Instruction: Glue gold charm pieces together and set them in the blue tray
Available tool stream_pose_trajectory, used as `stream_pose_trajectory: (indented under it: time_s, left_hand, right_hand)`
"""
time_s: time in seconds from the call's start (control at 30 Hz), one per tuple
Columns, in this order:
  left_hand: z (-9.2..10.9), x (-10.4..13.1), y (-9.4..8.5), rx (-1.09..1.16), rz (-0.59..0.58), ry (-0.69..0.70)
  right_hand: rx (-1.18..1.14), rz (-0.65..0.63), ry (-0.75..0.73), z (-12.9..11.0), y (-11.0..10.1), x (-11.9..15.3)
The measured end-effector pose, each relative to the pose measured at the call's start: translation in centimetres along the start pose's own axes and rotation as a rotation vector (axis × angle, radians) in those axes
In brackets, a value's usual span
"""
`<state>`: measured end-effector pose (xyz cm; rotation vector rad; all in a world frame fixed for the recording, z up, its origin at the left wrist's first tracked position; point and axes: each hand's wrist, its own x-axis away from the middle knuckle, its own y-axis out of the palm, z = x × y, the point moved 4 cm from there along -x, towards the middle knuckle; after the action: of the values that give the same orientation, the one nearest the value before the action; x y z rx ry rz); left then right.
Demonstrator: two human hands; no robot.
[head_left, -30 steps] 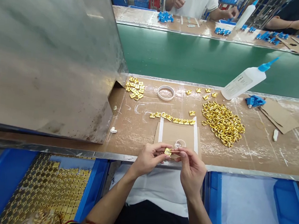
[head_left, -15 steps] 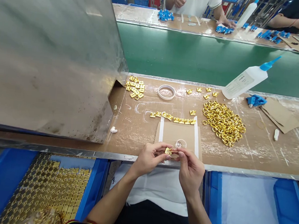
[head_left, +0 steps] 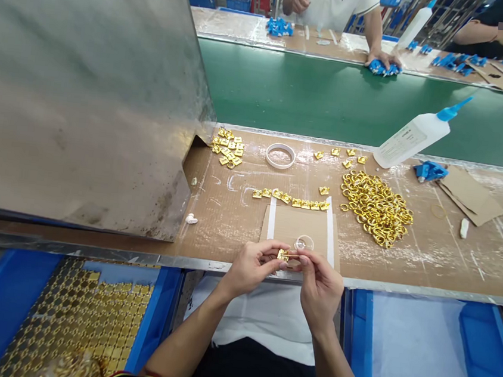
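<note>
"Head view: what's new?"
"A co-worker's hand (head_left: pixel 383 59), one o'clock, now covers blue parts (head_left: pixel 385 69) nearer the green belt (head_left: pixel 323 100); work here appears unaffected."
"Fingers?"
"Left hand (head_left: pixel 248 267) clamps a gold piece (head_left: pixel 283 255), eight o'clock of a clear dish (head_left: pixel 304 242); right hand (head_left: pixel 322 287) pinches a thin stick (head_left: pixel 293 255)."

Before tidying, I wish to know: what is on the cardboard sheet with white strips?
A round dish-like item sits on the sheet; gold pieces line its far edge. The left hand and right hand cover part of its near side, hiding anything beneath.
</note>
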<state>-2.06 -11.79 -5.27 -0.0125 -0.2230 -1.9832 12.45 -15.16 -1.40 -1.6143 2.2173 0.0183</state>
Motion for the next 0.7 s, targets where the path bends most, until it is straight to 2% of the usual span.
stream_pose_trajectory:
  time_s: [0.7]
  left_hand:
    - [0.3,0.04,0.02,-0.063,-0.003,-0.008]
  right_hand:
    - [-0.003,-0.022,0.073,0.91,-0.27,0.22]
